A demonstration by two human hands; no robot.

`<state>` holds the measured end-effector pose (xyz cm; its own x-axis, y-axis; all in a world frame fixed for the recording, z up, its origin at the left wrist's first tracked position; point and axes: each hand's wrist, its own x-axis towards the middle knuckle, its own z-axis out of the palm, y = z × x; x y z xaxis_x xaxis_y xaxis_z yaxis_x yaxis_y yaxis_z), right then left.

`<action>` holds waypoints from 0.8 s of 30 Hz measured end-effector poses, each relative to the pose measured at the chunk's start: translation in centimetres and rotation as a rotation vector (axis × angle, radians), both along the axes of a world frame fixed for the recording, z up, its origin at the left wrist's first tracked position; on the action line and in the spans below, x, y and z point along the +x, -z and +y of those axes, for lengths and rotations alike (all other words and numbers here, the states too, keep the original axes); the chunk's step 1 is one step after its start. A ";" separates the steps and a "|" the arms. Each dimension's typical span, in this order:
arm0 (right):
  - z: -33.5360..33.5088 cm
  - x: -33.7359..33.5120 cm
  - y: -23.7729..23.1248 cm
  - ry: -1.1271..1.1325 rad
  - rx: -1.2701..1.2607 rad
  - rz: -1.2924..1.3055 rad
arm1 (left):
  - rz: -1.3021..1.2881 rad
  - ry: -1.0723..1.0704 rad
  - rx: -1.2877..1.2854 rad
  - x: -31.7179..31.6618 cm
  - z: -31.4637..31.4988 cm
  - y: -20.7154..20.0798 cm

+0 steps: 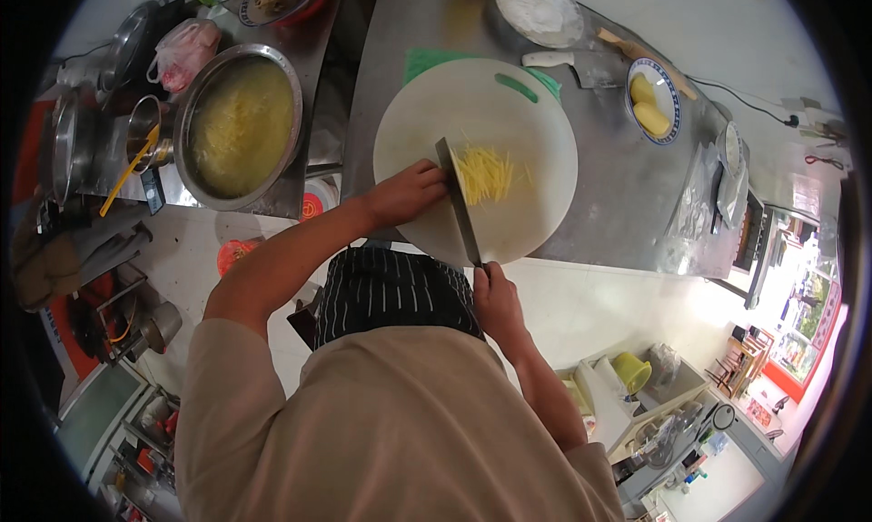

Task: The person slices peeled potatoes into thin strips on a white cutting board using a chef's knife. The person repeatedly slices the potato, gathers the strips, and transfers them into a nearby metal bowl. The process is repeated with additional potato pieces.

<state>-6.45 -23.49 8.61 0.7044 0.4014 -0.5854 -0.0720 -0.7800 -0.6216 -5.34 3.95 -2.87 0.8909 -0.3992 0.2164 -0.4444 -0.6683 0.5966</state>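
Note:
My right hand is wrapped round the handle of a cleaver at the near edge of a round white cutting board. The blade stands upright on the board, pointing away from me. On its left side, my left hand is closed, fingertips curled at the blade; whatever lies under them is hidden. Just right of the blade lies a loose heap of thin yellow shreds, probably potato. A green cloth shows from beneath the board's far edge.
Right of the board, a second cleaver lies near a patterned bowl with peeled potatoes. Behind stands a bowl of white powder. On the left counter, a large metal basin holds yellow shreds in liquid beside a pink plastic bag.

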 end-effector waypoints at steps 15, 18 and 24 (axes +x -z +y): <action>1.0 0.2 2.3 -0.013 0.048 -0.076 | -0.123 -0.060 0.006 -0.5 -0.1 0.7; 0.4 0.1 2.7 -0.024 -0.001 -0.067 | -0.174 -0.091 0.030 -0.7 0.5 -0.2; -2.9 -0.3 2.2 -0.218 -0.009 -0.146 | 0.026 -0.146 0.026 -2.1 2.6 -2.9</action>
<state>-6.77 -26.35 6.43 0.6790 0.5484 -0.4880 0.1884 -0.7727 -0.6062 -7.48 6.53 0.08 0.9452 -0.2700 0.1834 -0.3256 -0.7404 0.5881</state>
